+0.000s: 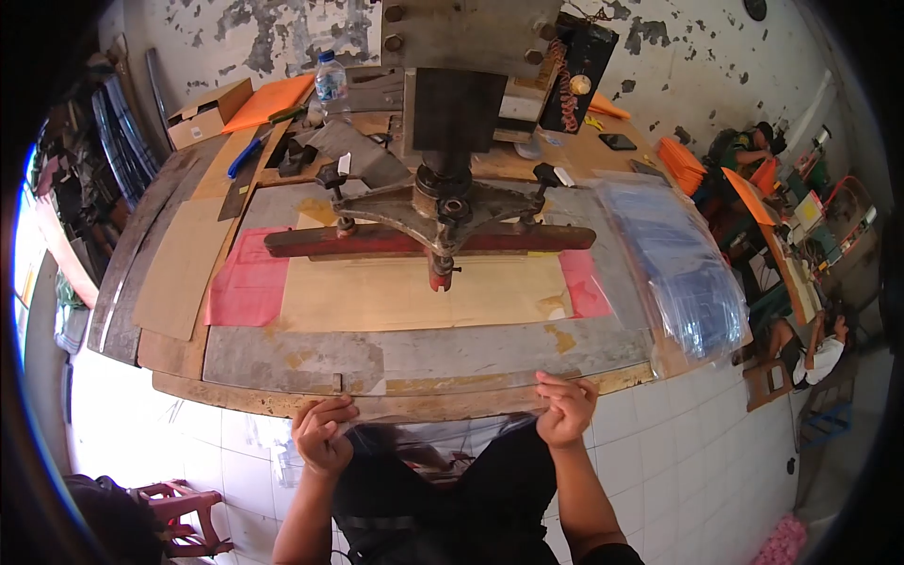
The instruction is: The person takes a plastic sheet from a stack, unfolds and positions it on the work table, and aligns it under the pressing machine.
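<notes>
My left hand and my right hand are both closed at the front edge of the worktable. They pinch the two ends of a clear plastic sheet, which hangs in a shallow sag between them over my lap. Beyond them stands a metal press head with a long red bar. Beneath the bar lies a tan sheet, with pink pieces showing at both sides. On the right of the table rests a stack of clear plastic sheets.
A water bottle, a cardboard box, a blue-handled cutter and a phone lie toward the back. Orange sheets sit at the far right. Two people work beyond, to the right. A red stool stands at lower left.
</notes>
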Demonstrator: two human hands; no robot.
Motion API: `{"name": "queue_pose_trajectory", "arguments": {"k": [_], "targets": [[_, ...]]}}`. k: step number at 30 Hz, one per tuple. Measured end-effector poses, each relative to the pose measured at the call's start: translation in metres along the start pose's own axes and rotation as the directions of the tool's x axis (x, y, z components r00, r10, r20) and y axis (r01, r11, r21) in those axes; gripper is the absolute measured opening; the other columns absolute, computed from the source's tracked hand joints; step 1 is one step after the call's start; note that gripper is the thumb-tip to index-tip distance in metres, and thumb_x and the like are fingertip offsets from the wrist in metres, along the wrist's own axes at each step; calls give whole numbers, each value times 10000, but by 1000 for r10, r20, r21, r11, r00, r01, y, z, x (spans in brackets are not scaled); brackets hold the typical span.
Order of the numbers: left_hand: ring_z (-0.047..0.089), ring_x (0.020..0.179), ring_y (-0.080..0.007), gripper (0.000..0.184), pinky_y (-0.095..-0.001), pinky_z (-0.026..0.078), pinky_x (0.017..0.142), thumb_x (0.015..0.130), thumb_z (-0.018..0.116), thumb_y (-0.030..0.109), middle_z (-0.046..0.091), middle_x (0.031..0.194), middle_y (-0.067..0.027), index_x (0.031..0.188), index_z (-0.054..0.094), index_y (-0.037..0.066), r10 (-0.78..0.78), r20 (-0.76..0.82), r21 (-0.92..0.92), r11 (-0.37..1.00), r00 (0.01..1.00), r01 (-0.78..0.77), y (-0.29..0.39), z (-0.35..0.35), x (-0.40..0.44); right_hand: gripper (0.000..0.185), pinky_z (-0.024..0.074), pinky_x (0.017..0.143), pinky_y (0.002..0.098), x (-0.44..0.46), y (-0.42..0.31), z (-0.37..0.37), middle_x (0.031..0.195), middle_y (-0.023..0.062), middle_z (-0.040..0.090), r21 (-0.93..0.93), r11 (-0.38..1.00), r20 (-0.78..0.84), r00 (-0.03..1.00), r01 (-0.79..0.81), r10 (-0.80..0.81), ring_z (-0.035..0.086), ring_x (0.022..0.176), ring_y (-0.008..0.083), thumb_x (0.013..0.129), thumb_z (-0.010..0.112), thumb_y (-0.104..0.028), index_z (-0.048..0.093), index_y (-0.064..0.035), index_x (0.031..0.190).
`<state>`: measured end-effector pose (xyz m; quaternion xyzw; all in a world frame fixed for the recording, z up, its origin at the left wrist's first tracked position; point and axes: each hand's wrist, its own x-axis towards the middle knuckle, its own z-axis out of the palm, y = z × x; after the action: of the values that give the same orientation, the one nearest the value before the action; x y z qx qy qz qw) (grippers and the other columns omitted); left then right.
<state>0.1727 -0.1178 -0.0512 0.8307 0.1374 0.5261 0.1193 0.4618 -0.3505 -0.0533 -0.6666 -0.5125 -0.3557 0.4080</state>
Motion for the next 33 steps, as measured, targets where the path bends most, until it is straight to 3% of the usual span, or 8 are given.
{"name": "queue_pose_trajectory", "arguments": {"k": [4, 6, 7, 9, 13, 19, 26, 33], "targets": [[698, 685, -248, 111, -416, 553, 748, 1054, 481, 21, 700, 772, -95, 1127, 434, 91, -64, -87, -204, 978, 994, 45, 7, -14, 6, 47, 515, 557, 296, 33, -3, -31, 742, 105, 683, 239, 971, 11, 1000, -22, 20, 676, 620, 193, 1053, 551, -28, 584, -10, 1081], [661, 610, -175, 101, -304, 530, 621, 1067, 539, 48, 681, 736, -95, 1046, 441, 59, -335, 27, -32, 942, 942, 336, 26, -32, 35, 67, 509, 589, 278, 65, -22, -45, 729, 72, 652, 346, 846, 192, 913, -407, 361, 623, 618, 129, 1039, 604, -39, 642, 15, 1051], [604, 571, -122, 139, -264, 489, 561, 1072, 569, 64, 628, 699, -90, 973, 491, 6, -548, 62, -316, 782, 834, 537, 38, -31, 61, 67, 509, 589, 278, 80, -23, -47, 729, 72, 652, 350, 845, 192, 914, -404, 357, 623, 618, 129, 1039, 604, -39, 642, 15, 1051], [589, 551, -116, 129, -271, 472, 541, 1067, 586, 77, 622, 692, -73, 986, 523, -1, -623, 182, -330, 690, 760, 645, 31, -33, 91, 142, 528, 612, 295, 112, -17, -43, 763, 97, 700, 262, 702, 418, 733, -662, 536, 674, 652, 152, 1014, 682, -103, 682, 37, 1035], [573, 504, -121, 162, -299, 431, 498, 1044, 640, 122, 627, 648, -53, 981, 609, -23, -707, 384, -126, 597, 594, 792, -1, -17, 127, 194, 529, 657, 292, 137, 21, -1, 779, 100, 713, 168, 669, 601, 613, -725, 513, 688, 715, 138, 1018, 692, -129, 685, 65, 1025], [608, 504, -167, 178, -349, 446, 514, 1001, 670, 124, 647, 598, -100, 1000, 644, -51, -665, 467, 104, 696, 583, 711, -45, 17, 158, 208, 564, 717, 393, 147, 67, 67, 866, 159, 765, -45, 839, 656, 617, -543, 434, 743, 771, 298, 923, 768, -231, 784, -34, 989], [637, 532, -234, 177, -378, 463, 546, 958, 697, 128, 661, 616, -132, 1049, 675, -22, -578, 399, 183, 811, 711, 556, -68, 34, 149, 134, 544, 649, 409, 156, 48, 74, 781, 157, 723, -100, 827, 590, 636, -553, 497, 727, 737, 299, 884, 778, -127, 741, -22, 959], [680, 633, -295, 121, -397, 515, 636, 918, 704, 83, 702, 733, -192, 998, 736, -2, -543, 486, 259, 838, 685, 481, -66, 31, 154, 90, 557, 724, 435, 148, 56, 73, 937, 158, 706, -6, 930, 622, 727, -368, 292, 706, 820, 355, 913, 727, -78, 739, -10, 971]]}}
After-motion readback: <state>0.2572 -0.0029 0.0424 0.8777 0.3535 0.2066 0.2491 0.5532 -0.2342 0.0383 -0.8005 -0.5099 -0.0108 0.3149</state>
